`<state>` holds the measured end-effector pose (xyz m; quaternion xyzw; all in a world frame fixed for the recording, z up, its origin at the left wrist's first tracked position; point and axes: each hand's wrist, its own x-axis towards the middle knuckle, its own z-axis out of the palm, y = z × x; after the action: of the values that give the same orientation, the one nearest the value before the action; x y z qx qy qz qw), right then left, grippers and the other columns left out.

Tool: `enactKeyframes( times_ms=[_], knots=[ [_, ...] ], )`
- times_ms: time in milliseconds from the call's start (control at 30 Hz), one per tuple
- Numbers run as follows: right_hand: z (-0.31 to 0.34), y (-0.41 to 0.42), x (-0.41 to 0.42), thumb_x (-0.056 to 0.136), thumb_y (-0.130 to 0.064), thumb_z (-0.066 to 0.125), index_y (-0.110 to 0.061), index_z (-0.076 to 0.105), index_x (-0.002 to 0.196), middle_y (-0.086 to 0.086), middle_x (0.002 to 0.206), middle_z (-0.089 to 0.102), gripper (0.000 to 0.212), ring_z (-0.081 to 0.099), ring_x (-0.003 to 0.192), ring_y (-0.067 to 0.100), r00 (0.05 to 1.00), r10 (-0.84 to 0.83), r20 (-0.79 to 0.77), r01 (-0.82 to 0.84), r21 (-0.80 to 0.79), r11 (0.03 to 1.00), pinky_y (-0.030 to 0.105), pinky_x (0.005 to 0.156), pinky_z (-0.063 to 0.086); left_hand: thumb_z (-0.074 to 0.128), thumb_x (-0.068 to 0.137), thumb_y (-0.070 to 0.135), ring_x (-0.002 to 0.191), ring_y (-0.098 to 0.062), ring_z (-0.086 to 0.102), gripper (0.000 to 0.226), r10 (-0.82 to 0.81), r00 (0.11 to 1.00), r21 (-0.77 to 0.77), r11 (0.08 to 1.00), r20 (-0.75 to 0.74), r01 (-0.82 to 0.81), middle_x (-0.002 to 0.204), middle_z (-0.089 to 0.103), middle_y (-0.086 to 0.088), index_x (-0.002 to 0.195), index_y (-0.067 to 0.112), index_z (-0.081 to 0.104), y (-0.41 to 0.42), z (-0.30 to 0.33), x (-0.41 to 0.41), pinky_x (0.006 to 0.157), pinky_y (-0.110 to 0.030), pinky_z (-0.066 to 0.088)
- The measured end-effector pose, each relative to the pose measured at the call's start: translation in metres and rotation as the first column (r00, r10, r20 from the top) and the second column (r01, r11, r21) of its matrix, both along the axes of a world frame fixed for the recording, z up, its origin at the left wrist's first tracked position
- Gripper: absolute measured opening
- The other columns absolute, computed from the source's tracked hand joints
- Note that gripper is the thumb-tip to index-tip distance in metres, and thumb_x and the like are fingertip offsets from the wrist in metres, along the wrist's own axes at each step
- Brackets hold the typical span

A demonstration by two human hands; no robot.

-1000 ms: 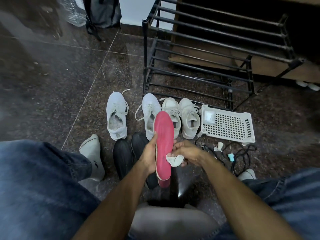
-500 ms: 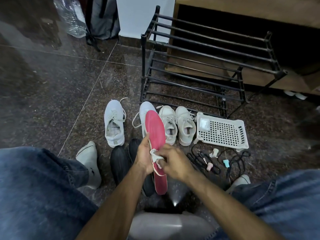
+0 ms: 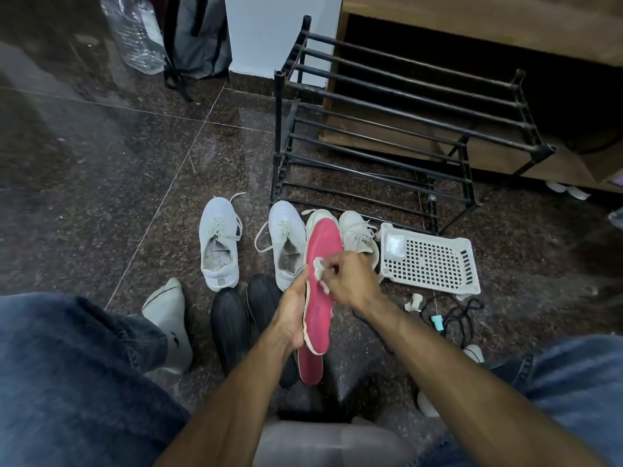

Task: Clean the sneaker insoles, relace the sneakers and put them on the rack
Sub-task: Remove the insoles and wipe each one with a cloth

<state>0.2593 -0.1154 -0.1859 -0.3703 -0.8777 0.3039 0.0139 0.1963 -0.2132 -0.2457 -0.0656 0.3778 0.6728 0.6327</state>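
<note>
Head view, starting at the fingers: the right hand (image 3: pixel 350 281) pinches a small white wipe (image 3: pixel 319 266) between curled fingertips and presses it on the upper middle of a pink insole (image 3: pixel 320 298). The left hand (image 3: pixel 292 315) grips that insole along its left edge, thumb and fingers wrapped round it, holding it lengthwise with the toe end pointing away from the person. The insole is lifted above the floor (image 3: pixel 101 170), in front of the row of sneakers.

Beyond the hands, 4 white sneakers stand on the floor just before the rack (image 3: pixel 387 136): 1 (image 3: pixel 219 241) set apart to the left, a second (image 3: pixel 286 244) beside the insole, and 2 more (image 3: pixel 357 237) partly hidden behind insole and right hand. 2 dark insoles (image 3: pixel 232 325) lie side by side near the left wrist. A white perforated tray (image 3: pixel 435 261) rests upside down at the rack's front right foot, with black laces (image 3: pixel 458 318) and small bits loose on the floor in front of it. The rack's bars carry no shoes.
</note>
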Motion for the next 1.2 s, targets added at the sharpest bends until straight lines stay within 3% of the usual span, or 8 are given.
enactKeyframes(
  times_ms=[100,200,467,633,767,867,967,1200],
  knots=[
    [0.002,-0.032,0.025,0.084,-0.014,0.061,-0.02,0.073,0.08,-0.005,0.083,0.073,0.015,0.066,0.069,0.013,0.978,0.198,0.059,-0.193,-0.088,0.977,0.03,0.067,0.053,0.07,0.072,0.058,0.076,-0.023,0.055,0.064,0.043,0.998,0.028,0.999,0.055,-0.044,0.09,0.056,-0.01,0.113,0.008,0.069,-0.001,-0.006,-0.004,0.071,-0.034,0.046],
    [0.001,-0.031,0.028,0.086,-0.02,0.058,-0.021,0.071,0.084,-0.004,0.095,0.07,0.013,0.064,0.08,0.022,0.959,0.272,0.082,-0.278,0.073,0.958,0.035,0.074,0.052,0.052,0.086,0.054,0.087,-0.026,0.063,0.059,0.063,0.995,0.061,0.996,0.079,-0.067,0.097,0.062,-0.014,0.115,0.004,0.065,-0.001,0.001,-0.002,0.083,-0.038,0.051],
    [0.01,0.01,-0.017,0.087,-0.016,0.059,-0.017,0.075,0.089,0.004,0.094,0.074,0.017,0.065,0.09,0.027,0.974,-0.228,-0.003,0.227,0.137,0.964,0.031,0.075,0.05,0.058,0.083,0.057,0.059,-0.017,0.06,0.062,-0.052,0.997,-0.042,0.998,-0.06,0.05,0.077,0.064,-0.009,0.119,0.007,0.067,0.001,0.01,0.009,0.055,-0.029,0.051],
    [0.005,-0.031,0.017,0.08,-0.017,0.062,-0.024,0.074,0.075,-0.005,0.076,0.074,0.015,0.066,0.064,0.016,0.999,0.023,0.029,-0.02,-0.104,0.994,0.031,0.065,0.056,0.046,0.093,0.053,0.074,-0.022,0.068,0.054,0.08,0.992,0.055,0.995,0.099,-0.086,0.084,0.07,-0.012,0.108,0.006,0.068,0.002,0.011,0.0,0.068,-0.033,0.056],
    [0.009,-0.032,0.022,0.084,-0.018,0.06,-0.024,0.069,0.074,-0.005,0.08,0.07,0.015,0.062,0.067,0.017,0.984,0.16,0.074,-0.163,0.043,0.986,0.027,0.062,0.049,0.044,0.094,0.054,0.079,-0.025,0.066,0.056,0.078,0.993,0.053,0.995,0.089,-0.083,0.087,0.067,-0.014,0.103,0.006,0.072,-0.001,0.013,-0.002,0.074,-0.038,0.054],
    [0.015,-0.001,-0.006,0.087,-0.019,0.059,-0.019,0.072,0.086,0.001,0.086,0.072,0.013,0.066,0.072,0.023,0.999,-0.042,0.008,0.041,0.132,0.99,0.032,0.069,0.054,0.048,0.093,0.054,0.063,-0.021,0.066,0.059,-0.006,1.0,0.02,1.0,0.028,0.005,0.08,0.068,-0.013,0.12,0.006,0.065,0.001,0.016,0.012,0.056,-0.03,0.054],
    [0.022,0.024,-0.024,0.087,-0.019,0.06,-0.023,0.073,0.095,0.005,0.1,0.072,0.016,0.066,0.092,0.03,0.969,-0.248,0.007,0.244,0.163,0.956,0.034,0.079,0.052,0.054,0.085,0.06,0.048,-0.018,0.057,0.061,-0.117,0.992,-0.056,0.992,-0.037,0.114,0.072,0.063,-0.015,0.102,0.005,0.074,-0.002,0.012,0.015,0.047,-0.025,0.048],
    [0.023,-0.04,0.014,0.086,-0.018,0.057,-0.02,0.072,0.082,0.001,0.078,0.07,0.015,0.062,0.067,0.02,1.0,0.008,0.023,-0.009,0.048,0.999,0.028,0.064,0.05,0.052,0.088,0.055,0.079,-0.023,0.064,0.055,0.084,0.985,0.077,0.992,0.15,-0.096,0.086,0.066,-0.012,0.108,0.005,0.067,0.005,0.014,-0.003,0.076,-0.035,0.053]
  ],
)
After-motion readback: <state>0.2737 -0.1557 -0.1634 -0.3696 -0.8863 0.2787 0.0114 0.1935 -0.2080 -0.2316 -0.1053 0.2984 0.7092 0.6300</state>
